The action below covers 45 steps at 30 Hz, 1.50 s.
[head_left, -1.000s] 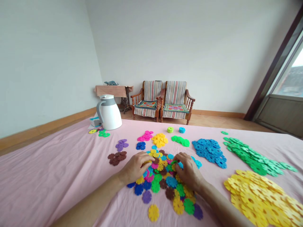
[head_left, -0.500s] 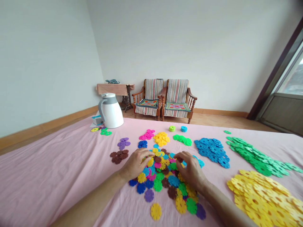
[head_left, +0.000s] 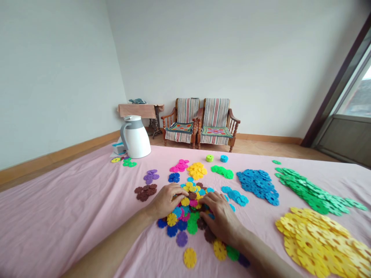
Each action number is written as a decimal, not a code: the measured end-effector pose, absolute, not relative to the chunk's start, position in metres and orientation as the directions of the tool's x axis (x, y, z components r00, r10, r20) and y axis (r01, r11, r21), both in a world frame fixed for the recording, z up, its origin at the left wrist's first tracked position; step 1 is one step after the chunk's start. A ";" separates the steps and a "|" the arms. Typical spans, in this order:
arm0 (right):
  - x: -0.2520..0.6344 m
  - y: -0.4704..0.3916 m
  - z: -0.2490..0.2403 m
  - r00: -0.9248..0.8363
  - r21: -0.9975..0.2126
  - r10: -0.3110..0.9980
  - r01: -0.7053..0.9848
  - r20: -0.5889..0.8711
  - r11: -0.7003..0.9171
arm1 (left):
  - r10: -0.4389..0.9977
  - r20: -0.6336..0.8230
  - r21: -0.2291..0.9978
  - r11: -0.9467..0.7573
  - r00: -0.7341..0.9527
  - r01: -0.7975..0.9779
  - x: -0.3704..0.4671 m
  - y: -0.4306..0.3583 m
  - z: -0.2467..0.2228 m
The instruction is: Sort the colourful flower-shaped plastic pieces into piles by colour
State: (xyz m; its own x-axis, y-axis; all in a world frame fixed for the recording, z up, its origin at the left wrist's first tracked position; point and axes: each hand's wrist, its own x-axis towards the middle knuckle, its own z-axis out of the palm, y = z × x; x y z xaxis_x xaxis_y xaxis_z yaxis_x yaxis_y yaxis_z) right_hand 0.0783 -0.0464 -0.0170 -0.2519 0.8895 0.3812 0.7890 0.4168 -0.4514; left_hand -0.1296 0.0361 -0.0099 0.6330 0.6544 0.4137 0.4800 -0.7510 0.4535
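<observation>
A mixed pile of flower-shaped plastic discs [head_left: 192,223] in several colours lies between my hands. At its left edge is my left hand [head_left: 166,201], with curled fingers and thumb close together; what they hold, if anything, is too small to make out. My right hand [head_left: 222,216] reaches over the pile's right side, palm down, thumb apart from the fingers, fingertips among the discs. Sorted beyond are brown discs [head_left: 145,192], purple discs [head_left: 151,176], dark blue discs [head_left: 174,177], pink discs [head_left: 179,166], yellow discs [head_left: 197,170] and light blue discs [head_left: 236,196].
On the right lie larger heaps: blue discs [head_left: 257,186], green discs [head_left: 313,191] and yellow discs [head_left: 319,239]. A white jug [head_left: 136,139] stands at the back left of the pink cloth [head_left: 72,216]. Two wooden armchairs [head_left: 216,131] are by the wall.
My right hand has moved left across the pile, toward my left hand, uncovering light blue discs on its right. My left hand has hardly moved.
</observation>
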 end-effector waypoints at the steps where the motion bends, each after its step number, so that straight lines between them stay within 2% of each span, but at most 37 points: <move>1: 0.079 -0.046 -0.017 -0.254 -0.448 0.887 0.789 0.386 0.421 | 0.653 0.413 0.454 -0.752 0.635 0.478 -0.129 0.036 -0.009; 7: 0.083 -0.041 -0.019 -0.194 -0.444 0.888 0.809 0.417 0.385 | 0.650 0.420 0.448 -0.755 0.633 0.479 -0.128 0.034 -0.008; 15: 0.089 -0.035 -0.024 -0.114 -0.604 0.890 0.696 0.442 0.389 | 0.625 0.436 0.415 -0.778 0.648 0.472 -0.129 0.034 -0.010; 19: 0.086 -0.037 -0.021 -0.085 -0.566 0.879 0.735 0.470 0.374 | 0.614 0.438 0.409 -0.787 0.656 0.462 -0.129 0.033 -0.010; 21: 0.079 -0.045 -0.015 -0.157 -0.529 0.872 0.741 0.463 0.414 | 0.625 0.448 0.408 -0.779 0.639 0.476 -0.129 0.033 -0.010; 26: 0.052 -0.070 0.001 -0.520 -0.458 0.789 0.643 0.328 0.614 | 0.672 0.462 0.434 -0.741 0.579 0.513 -0.131 0.035 -0.009; 29: 0.041 -0.075 0.001 -0.577 -0.427 0.769 0.644 0.274 0.635 | 0.666 0.449 0.435 -0.746 0.596 0.505 -0.132 0.037 -0.009; 34: 0.037 -0.072 0.001 -0.558 -0.418 0.805 0.694 0.200 0.585 | 0.642 0.449 0.415 -0.766 0.622 0.491 -0.131 0.036 -0.012; 37: 0.038 -0.073 0.003 -0.511 -0.486 0.836 0.689 0.202 0.538 | 0.645 0.456 0.427 -0.763 0.613 0.485 -0.131 0.035 -0.011; 40: 0.042 -0.072 0.003 -0.434 -0.613 0.874 0.636 0.219 0.469 | 0.662 0.458 0.467 -0.747 0.593 0.473 -0.130 0.032 -0.007; 45: 0.053 -0.059 -0.008 -0.166 -0.825 0.952 0.474 0.258 0.306 | 0.669 0.407 0.579 -0.716 0.622 0.390 -0.126 0.020 0.005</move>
